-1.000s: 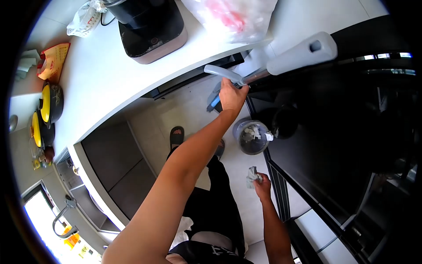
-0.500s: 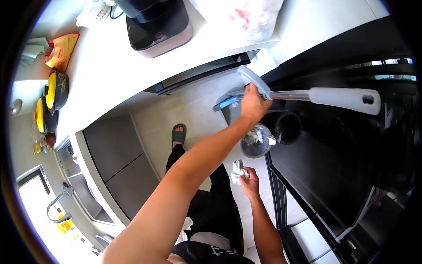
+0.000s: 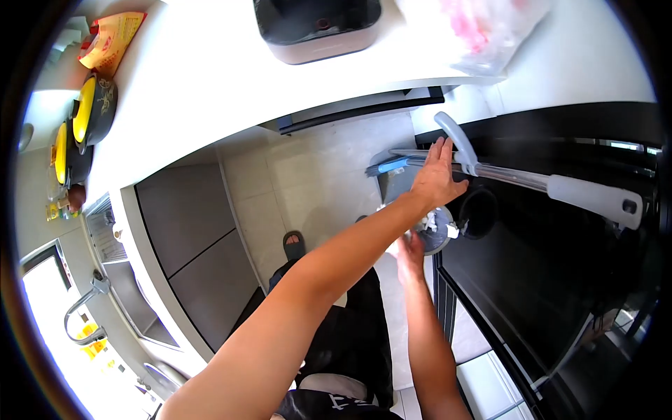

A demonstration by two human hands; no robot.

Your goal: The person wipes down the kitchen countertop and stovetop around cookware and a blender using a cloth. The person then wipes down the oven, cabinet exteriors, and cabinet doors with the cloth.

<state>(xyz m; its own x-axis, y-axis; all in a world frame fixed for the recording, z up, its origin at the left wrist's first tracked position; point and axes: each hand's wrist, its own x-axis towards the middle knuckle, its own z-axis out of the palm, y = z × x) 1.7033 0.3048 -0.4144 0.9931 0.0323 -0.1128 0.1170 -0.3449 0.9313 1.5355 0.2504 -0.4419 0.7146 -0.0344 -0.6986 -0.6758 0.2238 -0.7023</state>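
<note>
My left hand (image 3: pixel 438 178) is open, its fingers stretched out beside the grey hooked top (image 3: pixel 458 142) of a long-handled broom and dustpan set. The set's pale handle (image 3: pixel 591 201) leans to the right over a black glossy surface. Behind my left hand are the blue-edged broom head (image 3: pixel 388 166) and the grey dustpan (image 3: pixel 397 183). Below it, a round trash bin (image 3: pixel 439 243) holds crumpled white paper (image 3: pixel 429 222). My right hand (image 3: pixel 411 257) is closed at the bin's near-left side, with a crumpled white cloth (image 3: pixel 393 248) at its fingers. My left forearm partly hides the cloth and bin.
A white countertop (image 3: pixel 203 91) curves around, bearing a black appliance (image 3: pixel 318 28), a plastic bag (image 3: pixel 483 35) and yellow-lidded pots (image 3: pixel 94 112). Black glossy fronts (image 3: pixel 546 273) line the right. Grey cabinets (image 3: pixel 189 238) stand left of the tiled floor (image 3: pixel 308 168).
My left hand has let go of the hooked handle and spread its fingers. My right hand has moved up to the bin with the cloth. The view has shifted.
</note>
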